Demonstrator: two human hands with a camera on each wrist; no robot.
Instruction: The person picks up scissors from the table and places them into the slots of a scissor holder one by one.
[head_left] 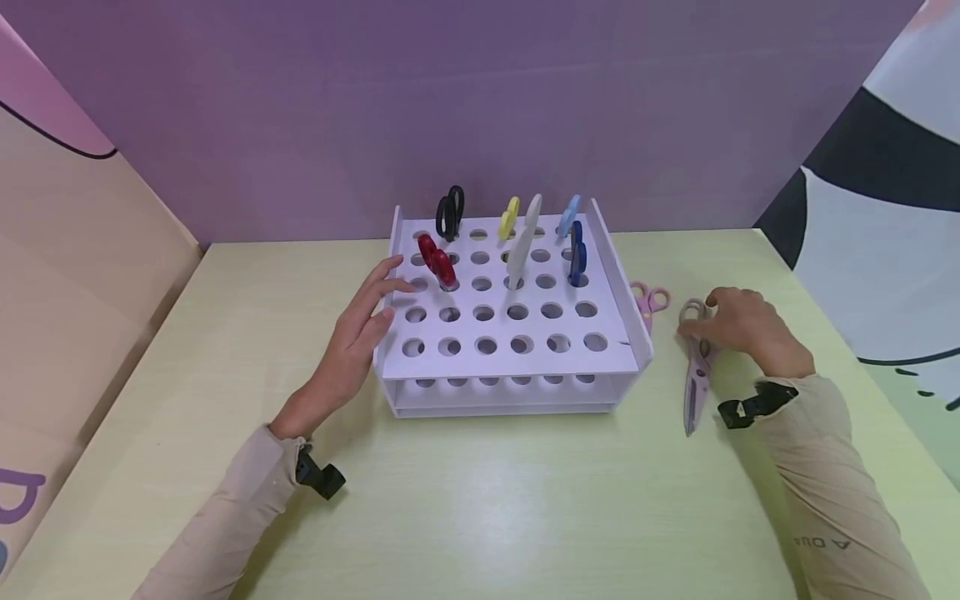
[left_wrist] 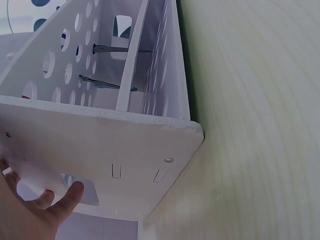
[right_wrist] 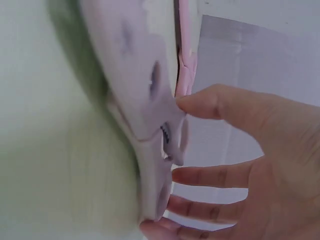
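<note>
My left hand (head_left: 341, 354) rests against the left side of a white rack (head_left: 504, 363) with rows of round holes, its fingertips at the top edge. In the left wrist view, its thumb and fingers lie near a cutout in the side panel (left_wrist: 125, 145). To the right of the rack, my right hand (head_left: 750, 327) holds the grey-and-pale-purple handle of large scissors (head_left: 697, 382). Their blades point toward me, close over the tabletop. In the right wrist view, thumb and fingertips touch opposite sides of the scissors' handle (right_wrist: 152, 172).
Upright in the rack stand scissors with red (head_left: 442, 267), black (head_left: 441, 223), yellow (head_left: 507, 222), light blue (head_left: 567, 218) and dark blue (head_left: 577, 258) handles. A tall whitish handle (head_left: 522, 246) stands among them. Pink scissors (head_left: 648, 312) lie beside the rack's right wall, partly hidden.
</note>
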